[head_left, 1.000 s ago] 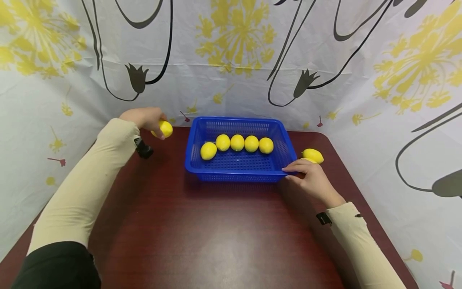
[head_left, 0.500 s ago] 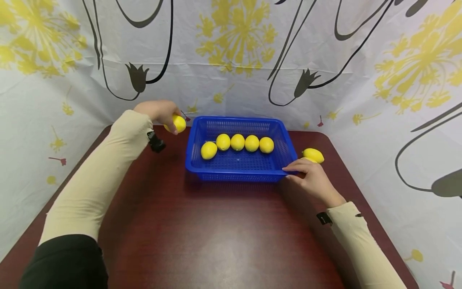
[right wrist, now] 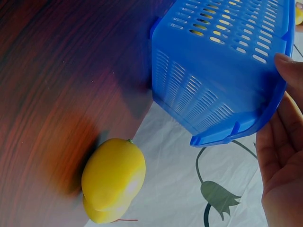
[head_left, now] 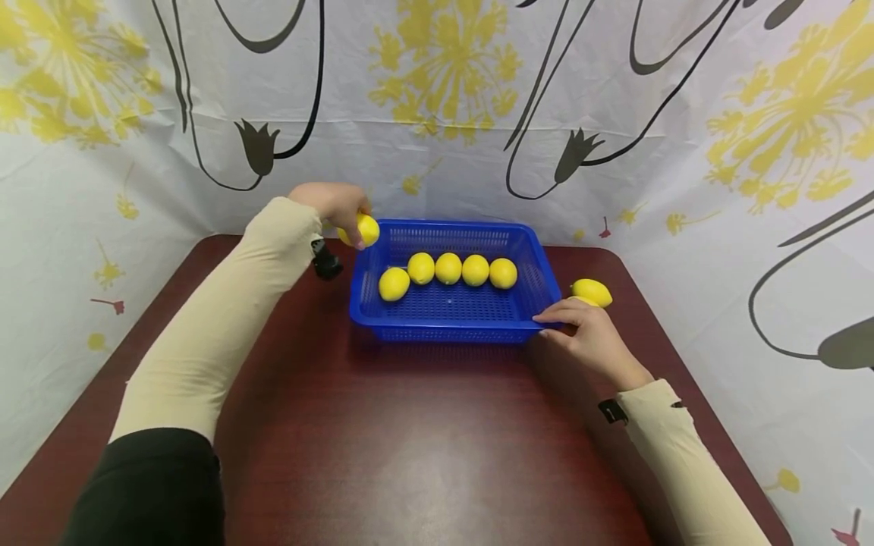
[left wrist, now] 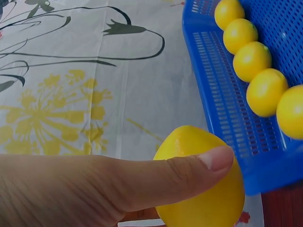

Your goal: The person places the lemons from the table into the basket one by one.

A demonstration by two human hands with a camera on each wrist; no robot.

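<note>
A yellow lemon (left wrist: 203, 208) is gripped in my left hand (head_left: 334, 205), thumb laid across it in the left wrist view. That hand hovers at the back left corner of a blue plastic basket (head_left: 451, 326), above its rim. Inside the basket several lemons (head_left: 448, 269) lie in a row toward the back, the leftmost a little nearer to me. My right hand (head_left: 592, 341) pinches the basket's front right corner rim, thumb on one side and fingers on the other, as the right wrist view shows.
Two lemons (right wrist: 113, 175) lie close together on the table to the right of the basket, partly behind my right hand in the head view. The dark red wooden table (head_left: 423, 440) meets a patterned white cloth (head_left: 451, 174) at the back and sides.
My left hand has carried its lemon rightward and slightly up, from left of the basket to its back left corner. The right hand and the basket have stayed in place.
</note>
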